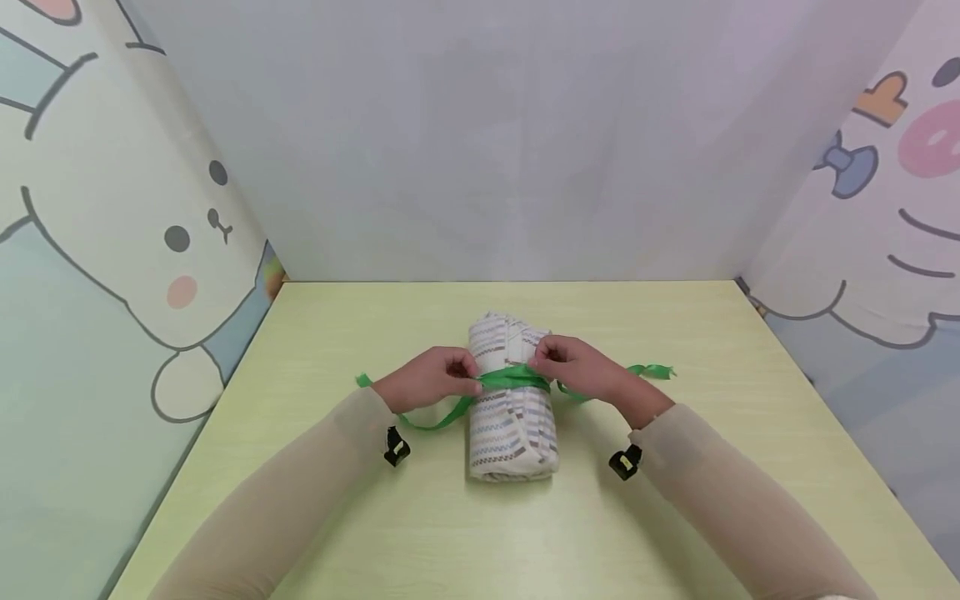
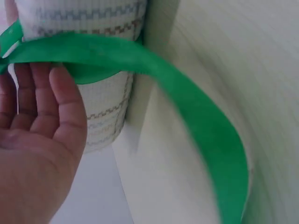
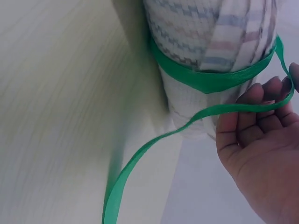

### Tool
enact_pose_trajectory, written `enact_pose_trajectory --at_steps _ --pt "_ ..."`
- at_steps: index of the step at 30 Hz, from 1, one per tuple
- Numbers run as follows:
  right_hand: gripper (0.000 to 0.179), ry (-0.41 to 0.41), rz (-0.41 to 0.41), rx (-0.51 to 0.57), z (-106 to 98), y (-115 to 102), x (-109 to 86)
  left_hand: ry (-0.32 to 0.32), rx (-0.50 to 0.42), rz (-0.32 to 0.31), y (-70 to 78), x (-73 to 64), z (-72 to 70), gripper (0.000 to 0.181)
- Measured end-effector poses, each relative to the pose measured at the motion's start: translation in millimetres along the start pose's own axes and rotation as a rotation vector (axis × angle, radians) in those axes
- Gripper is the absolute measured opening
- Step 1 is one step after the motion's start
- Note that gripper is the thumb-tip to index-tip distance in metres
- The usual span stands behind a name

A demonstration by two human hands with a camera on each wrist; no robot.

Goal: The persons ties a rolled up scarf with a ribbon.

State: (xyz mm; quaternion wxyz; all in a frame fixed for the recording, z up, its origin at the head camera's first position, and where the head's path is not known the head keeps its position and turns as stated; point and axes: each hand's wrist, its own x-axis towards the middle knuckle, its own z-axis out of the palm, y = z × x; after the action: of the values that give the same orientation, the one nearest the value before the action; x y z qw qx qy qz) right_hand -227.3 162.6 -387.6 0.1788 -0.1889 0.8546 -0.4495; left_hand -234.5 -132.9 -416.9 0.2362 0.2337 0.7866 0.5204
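Pinching the green ribbon with the left hand, bending fingers and thumb in on it at the left edge of the rolled cloth; gripping the same ribbon with the right hand, closing thumb and fingertips on it at the right edge of the roll

As for the roll, lying lengthwise near the middle of the pale yellow table, between both hands, showing white fabric with rows of blue and brown marks, turning one rolled end toward the near side

As for the ribbon, circling the middle of the roll as a green band and running out to both sides; on the left, curving away in a broad loop, passing behind the left wrist and ending in a left tip; on the right, crossing the fingers in the right wrist view, bending down toward the table and ending in a ragged right tip

Wearing long beige sleeves, carrying a small black clip near the left wrist and a second clip near the right

Facing a plain pale back wall, between a left cartoon panel and a right cartoon panel
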Motion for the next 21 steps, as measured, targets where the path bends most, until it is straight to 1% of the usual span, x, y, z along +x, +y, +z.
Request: enact_pose_trajectory --at_steps 3,6,9,11,15,18,21 --pt "0.021 -0.010 0.019 0.018 -2 0 -0.4 -0.038 -0.041 -0.017 -0.4 0.0 -1.2 0.014" --pt "0.023 -0.012 0.035 0.000 -2 2 0.9 -0.072 -0.082 -0.062 -0.3 -0.5 -1.7 0.016" --pt "0.024 -0.008 0.034 -0.026 -3 4 1.7 -0.071 -0.071 -0.094 1.4 -1.3 -1.4 0.018" --pt "0.024 -0.005 0.030 -0.040 -3 4 1.9 -0.052 -0.017 -0.101 4.1 -2.2 -1.0 0.019" --pt "0.023 0.006 0.022 -0.064 -3 2 2.5 -0.011 0.185 -0.106 13.2 -4.2 0.9 0.020" --pt "0.022 0.012 0.018 -0.078 -4 0 1.9 0.002 0.328 -0.125 20.9 -6.4 2.8 0.025" --pt "0.024 0.007 0.021 -0.082 -5 -2 0.7 0.006 0.422 -0.141 26.8 -9.1 4.5 0.028"
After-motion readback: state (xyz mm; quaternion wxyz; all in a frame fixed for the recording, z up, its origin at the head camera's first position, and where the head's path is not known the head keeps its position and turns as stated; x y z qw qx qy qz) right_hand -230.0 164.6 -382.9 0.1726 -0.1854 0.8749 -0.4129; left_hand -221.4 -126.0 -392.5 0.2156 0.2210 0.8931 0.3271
